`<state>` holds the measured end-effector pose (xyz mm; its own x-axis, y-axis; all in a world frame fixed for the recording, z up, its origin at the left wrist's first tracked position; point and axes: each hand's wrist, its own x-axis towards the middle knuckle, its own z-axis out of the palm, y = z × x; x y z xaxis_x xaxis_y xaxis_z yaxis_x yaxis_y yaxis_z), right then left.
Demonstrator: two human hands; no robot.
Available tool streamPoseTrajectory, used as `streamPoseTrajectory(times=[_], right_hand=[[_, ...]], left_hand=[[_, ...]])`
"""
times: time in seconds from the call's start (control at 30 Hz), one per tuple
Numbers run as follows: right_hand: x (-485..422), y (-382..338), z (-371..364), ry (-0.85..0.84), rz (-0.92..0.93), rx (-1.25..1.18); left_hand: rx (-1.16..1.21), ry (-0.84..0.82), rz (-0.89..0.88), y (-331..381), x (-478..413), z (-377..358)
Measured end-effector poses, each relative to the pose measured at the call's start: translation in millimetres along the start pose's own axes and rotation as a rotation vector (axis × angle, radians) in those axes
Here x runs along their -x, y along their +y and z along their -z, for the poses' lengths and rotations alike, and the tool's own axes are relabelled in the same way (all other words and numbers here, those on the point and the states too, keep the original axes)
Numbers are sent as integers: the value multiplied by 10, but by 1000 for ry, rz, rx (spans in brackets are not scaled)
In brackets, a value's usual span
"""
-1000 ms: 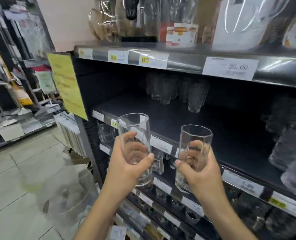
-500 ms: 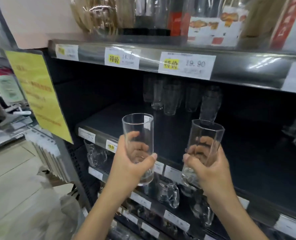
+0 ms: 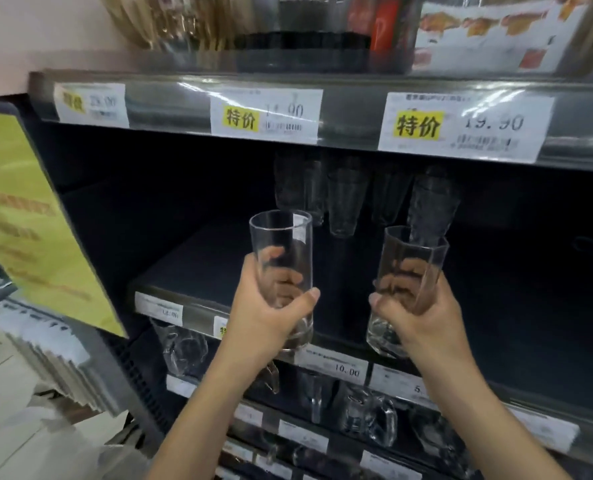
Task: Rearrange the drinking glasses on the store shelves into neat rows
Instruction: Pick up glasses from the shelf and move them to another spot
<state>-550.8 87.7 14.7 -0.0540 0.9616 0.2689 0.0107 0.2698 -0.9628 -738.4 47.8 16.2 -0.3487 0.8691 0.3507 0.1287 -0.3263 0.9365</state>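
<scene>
Head view. The left hand [image 3: 263, 323] grips the round glass [image 3: 281, 233] low on its wall. The thumb lies across the near side and the fingers are curled behind, seen through the glass. The glass is upright, mouth up, held in the air in front of the shelf [image 3: 198, 268] and not touching it.

The right hand [image 3: 426, 323] wraps the faceted glass [image 3: 416, 247] in the same way, thumb in front and fingers behind. This glass tilts, with its rim leaning to the right. Its thick base shows below the hand. The two glasses are near each other but apart.

Back glasses [image 3: 347, 199] stand in a cluster at the rear of the shelf, blurred. Mugs [image 3: 371, 417] sit on the tier below. Tags [image 3: 265, 116] line the upper edge. A yellow sign [image 3: 28, 220] hangs at left.

Against 0.5 s ago, we note both grips unchanged and the faceted glass tilted as before. The shelf and tags fill more of the view, and the upper edge sits lower. Against 1.0 s ago, both glasses now stand before the shelf opening and no longer before its front lip.
</scene>
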Motion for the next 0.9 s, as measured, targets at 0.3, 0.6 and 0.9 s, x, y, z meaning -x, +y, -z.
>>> streamPoseTrajectory(times=[0.3,0.6,0.9], right_hand=[[-308,89,-630,21,-35,161],[-725,216,-1300,41,-35,278],[-1146,415,-1640,148,-62,231]], left_hand=[[-22,-56,0,-152,-384,550],[22,-133,2,-280,-669,951],[112,-191,26,-401,-830,1043]])
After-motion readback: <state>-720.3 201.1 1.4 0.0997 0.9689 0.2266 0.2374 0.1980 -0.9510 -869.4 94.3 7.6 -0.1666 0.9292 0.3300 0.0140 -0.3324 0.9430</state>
